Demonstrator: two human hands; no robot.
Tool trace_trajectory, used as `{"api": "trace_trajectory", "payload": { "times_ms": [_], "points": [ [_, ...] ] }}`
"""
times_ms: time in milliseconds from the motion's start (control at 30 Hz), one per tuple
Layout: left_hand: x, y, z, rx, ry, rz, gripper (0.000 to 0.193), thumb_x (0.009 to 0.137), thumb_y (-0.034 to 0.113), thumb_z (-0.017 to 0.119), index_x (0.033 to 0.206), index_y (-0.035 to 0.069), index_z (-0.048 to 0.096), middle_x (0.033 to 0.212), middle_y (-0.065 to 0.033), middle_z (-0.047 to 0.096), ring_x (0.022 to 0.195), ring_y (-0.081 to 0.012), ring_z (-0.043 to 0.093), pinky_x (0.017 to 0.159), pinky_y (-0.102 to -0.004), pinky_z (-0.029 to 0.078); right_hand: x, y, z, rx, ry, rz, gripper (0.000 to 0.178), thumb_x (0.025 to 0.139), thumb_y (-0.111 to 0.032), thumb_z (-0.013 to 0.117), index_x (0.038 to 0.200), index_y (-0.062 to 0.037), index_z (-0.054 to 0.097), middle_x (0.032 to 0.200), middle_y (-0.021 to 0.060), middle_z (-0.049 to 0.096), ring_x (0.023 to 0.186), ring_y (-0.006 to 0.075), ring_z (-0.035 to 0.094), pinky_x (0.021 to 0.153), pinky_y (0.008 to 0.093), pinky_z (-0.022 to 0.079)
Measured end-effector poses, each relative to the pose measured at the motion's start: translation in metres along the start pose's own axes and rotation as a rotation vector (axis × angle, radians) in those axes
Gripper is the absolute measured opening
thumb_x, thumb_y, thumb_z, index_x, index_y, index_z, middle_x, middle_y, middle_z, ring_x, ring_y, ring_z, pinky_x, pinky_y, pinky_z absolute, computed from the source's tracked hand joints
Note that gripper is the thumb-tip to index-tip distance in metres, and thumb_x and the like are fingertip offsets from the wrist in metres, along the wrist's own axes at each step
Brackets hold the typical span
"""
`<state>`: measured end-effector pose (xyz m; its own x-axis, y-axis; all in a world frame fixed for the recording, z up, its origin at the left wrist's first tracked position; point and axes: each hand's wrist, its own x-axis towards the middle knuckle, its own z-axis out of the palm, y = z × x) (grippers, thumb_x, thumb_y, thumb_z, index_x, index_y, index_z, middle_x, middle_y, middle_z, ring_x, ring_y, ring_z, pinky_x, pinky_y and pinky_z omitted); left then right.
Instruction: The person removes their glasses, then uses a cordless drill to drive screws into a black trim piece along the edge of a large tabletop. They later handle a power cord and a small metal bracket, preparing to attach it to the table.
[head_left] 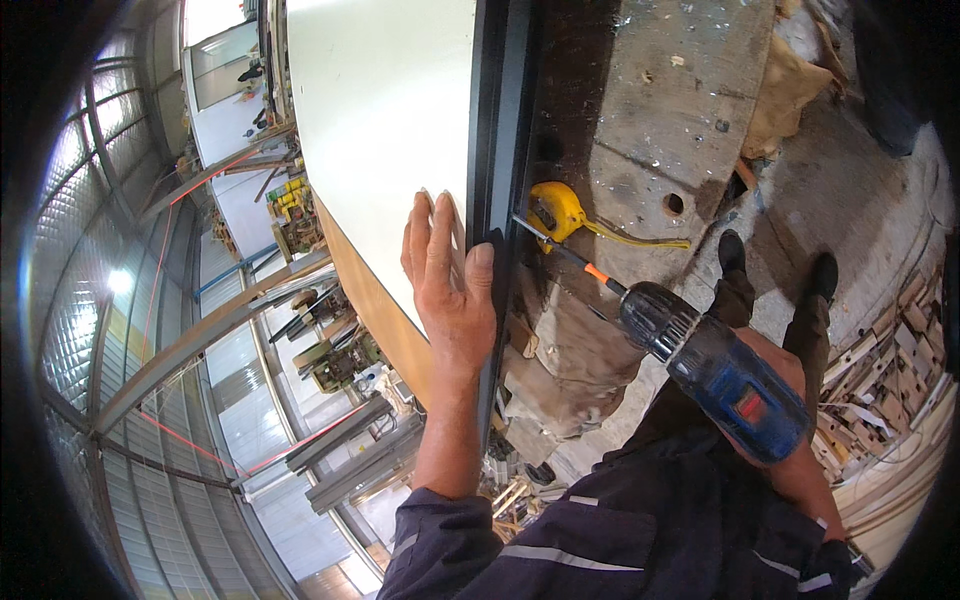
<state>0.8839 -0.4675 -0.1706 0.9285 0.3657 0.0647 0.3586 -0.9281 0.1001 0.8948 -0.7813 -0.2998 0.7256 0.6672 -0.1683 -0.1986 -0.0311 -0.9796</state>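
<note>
My left hand point(450, 285) lies with its fingers stretched along a large white panel point(385, 120), the thumb reaching to the dark metal edge strip point(503, 110). In my right hand point(778, 360) is a blue and black power drill point(718, 372), gripped from behind its body. A long bit point(562, 250) with an orange band runs from the chuck to the outer face of the dark strip, where its tip seems to touch. Most of the right fingers are hidden behind the drill. Close to the bit sits a yellow tape measure point(560, 208), its blade partly pulled out.
Under the tape measure is a worn wooden board point(680, 120) with a round hole. Crumpled brown cloth point(575, 365) lies below the bit. Wood offcuts point(890, 370) are piled at the right, past my feet. Machines point(340, 345) and metal beams point(215, 335) stand at the left.
</note>
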Motion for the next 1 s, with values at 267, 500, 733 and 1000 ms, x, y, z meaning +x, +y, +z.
{"api": "trace_trajectory", "payload": {
  "times_ms": [267, 500, 733, 1000],
  "points": [
    [0.002, 0.009, 0.014, 0.036, 0.107, 0.016, 0.052, 0.09, 0.006, 0.067, 0.142, 0.004, 0.057, 0.151, -0.0196, 0.049, 0.142, -0.0393, 0.041, 0.116, -0.0477, 0.033, 0.001, -0.015, 0.002, -0.184, -0.024, 0.149, 0.042, 0.071, -0.021, 0.082, 0.105, -0.0045, 0.063, 0.093, 0.0116, 0.066, 0.085, 0.0305, 0.067, 0.078, 0.037, 0.053],
    [-0.001, 0.01, 0.003, 0.211, -0.087, 0.1, 0.093, 0.081, 0.016, 0.079, 0.157, 0.004, 0.026, 0.16, -0.0231, 0.03, 0.147, -0.0386, 0.029, 0.12, -0.0463, 0.027, -0.001, 0.002, 0.008, -0.001, 0.069, 0.028, 0.049, 0.069, -0.019, 0.083, 0.112, -0.0035, 0.064, 0.098, 0.014, 0.068, 0.092, 0.0306, 0.068, 0.085, 0.0348, 0.053],
    [0.008, 0.011, 0.021, 0.346, 0.002, 0.099, 0.104, 0.071, 0.012, 0.08, 0.158, 0.003, 0.023, 0.155, -0.0251, 0.034, 0.144, -0.0421, 0.033, 0.118, -0.0499, 0.028, 0.0, 0.009, 0.005, 0.011, -0.041, -0.014, 0.053, 0.076, -0.018, 0.083, 0.121, -0.0021, 0.061, 0.099, 0.0153, 0.068, 0.083, 0.0279, 0.07, 0.074, 0.0373, 0.058],
    [0.01, 0.007, 0.02, 0.306, -0.045, 0.155, 0.102, 0.071, 0.007, 0.075, 0.157, -0.002, 0.02, 0.155, -0.0284, 0.032, 0.143, -0.0443, 0.033, 0.119, -0.0509, 0.026, 0.005, -0.001, -0.002, 0.09, -0.087, -0.029, 0.052, 0.078, -0.021, 0.081, 0.122, -0.001, 0.06, 0.097, 0.0183, 0.067, 0.08, 0.032, 0.07, 0.07, 0.0393, 0.057]
  ]
}}
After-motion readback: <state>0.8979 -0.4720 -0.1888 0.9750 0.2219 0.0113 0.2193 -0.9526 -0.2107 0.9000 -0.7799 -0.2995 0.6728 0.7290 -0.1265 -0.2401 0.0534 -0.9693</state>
